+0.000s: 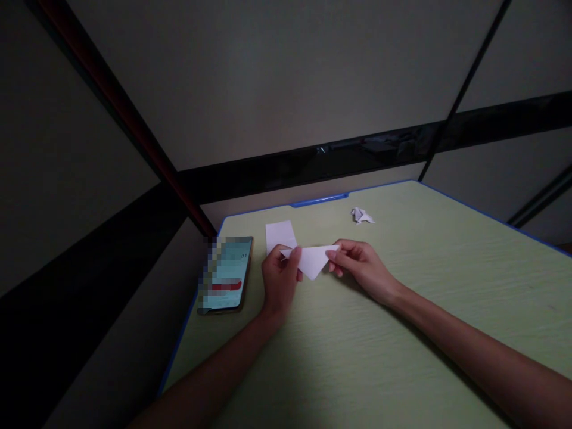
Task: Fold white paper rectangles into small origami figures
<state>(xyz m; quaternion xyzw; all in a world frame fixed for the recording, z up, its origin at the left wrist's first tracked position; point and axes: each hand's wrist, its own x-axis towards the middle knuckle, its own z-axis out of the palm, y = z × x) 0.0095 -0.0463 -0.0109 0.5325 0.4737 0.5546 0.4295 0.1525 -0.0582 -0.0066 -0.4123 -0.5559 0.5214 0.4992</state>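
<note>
A white paper folded into a triangle [311, 260] is held just above the pale green table [402, 333], its point turned toward me. My left hand [280, 277] pinches its left corner between thumb and fingers. My right hand [360, 264] pinches its right corner. Behind the left hand a flat white sheet of paper [279, 234] lies on the table.
A phone [226, 273] with a lit screen lies near the table's left edge. A small folded white paper figure [361, 215] sits toward the far edge, near a blue pen [319, 200]. The table has a blue rim; dark walls and frames surround it.
</note>
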